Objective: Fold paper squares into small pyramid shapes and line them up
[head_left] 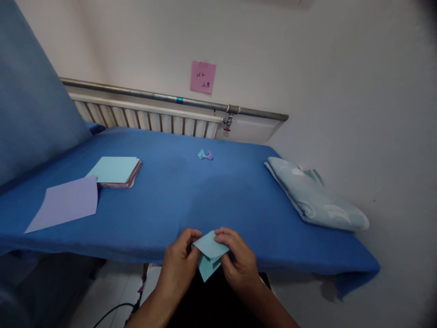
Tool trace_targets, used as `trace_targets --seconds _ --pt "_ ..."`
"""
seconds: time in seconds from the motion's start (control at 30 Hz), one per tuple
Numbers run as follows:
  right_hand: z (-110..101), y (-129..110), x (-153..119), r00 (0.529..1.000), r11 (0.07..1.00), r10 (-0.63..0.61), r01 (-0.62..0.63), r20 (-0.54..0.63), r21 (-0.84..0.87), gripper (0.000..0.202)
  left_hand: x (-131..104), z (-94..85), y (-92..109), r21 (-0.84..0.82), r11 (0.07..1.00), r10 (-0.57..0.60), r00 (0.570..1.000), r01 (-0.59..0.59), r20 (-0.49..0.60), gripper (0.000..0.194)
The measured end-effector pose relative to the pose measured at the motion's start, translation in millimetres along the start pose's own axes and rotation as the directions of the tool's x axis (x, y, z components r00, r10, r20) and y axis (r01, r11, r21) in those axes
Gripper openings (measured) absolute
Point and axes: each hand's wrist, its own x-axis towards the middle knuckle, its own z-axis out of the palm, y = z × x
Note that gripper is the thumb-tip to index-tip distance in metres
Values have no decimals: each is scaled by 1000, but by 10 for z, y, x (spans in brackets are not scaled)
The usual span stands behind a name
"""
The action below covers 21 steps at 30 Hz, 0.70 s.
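Note:
Between my two hands, just in front of the bed's near edge, is a folded light-teal paper (210, 246) with several layers and a pointed lower flap. My left hand (179, 262) pinches its left corner between thumb and fingers. On the other side, my right hand (239, 259) grips the right corner, fingers on top and thumb beneath. Farther back on the blue sheet lies a small folded paper piece (205, 155), teal on its left half and purple on its right.
A stack of coloured paper (114, 169) lies at the left, with a purple sheet (68, 202) against it. A folded pale blanket (314, 196) rests at the right of the blue-covered bed (153, 218). Behind are a radiator (150, 119), a pipe (136, 92) and a pink note (202, 77).

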Motion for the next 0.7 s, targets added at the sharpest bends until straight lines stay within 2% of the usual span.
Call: trace_targets --seconds 0.27,0.37,0.5,0.6,0.7 --pt "-11 24 -83 982 982 -187 187 2 -19 45 -22 -5 -16 -15 995 100 995 -101 -22 16" --pt "-4 23 -91 968 968 -250 250 -14 2 43 -45 -13 -31 -24 992 120 992 -121 -47 17" --pt "-2 33 -92 949 950 -311 311 -50 -15 42 -79 -29 -30 -153 981 114 993 -116 -23 12" --pt "-14 40 -98 943 945 -325 321 -67 -60 41 -98 -65 -5 -394 919 10 995 29 96 11" --pt "-29 47 -114 940 938 -336 329 -58 -111 40 -94 -111 26 -645 721 -80 954 255 289 32"
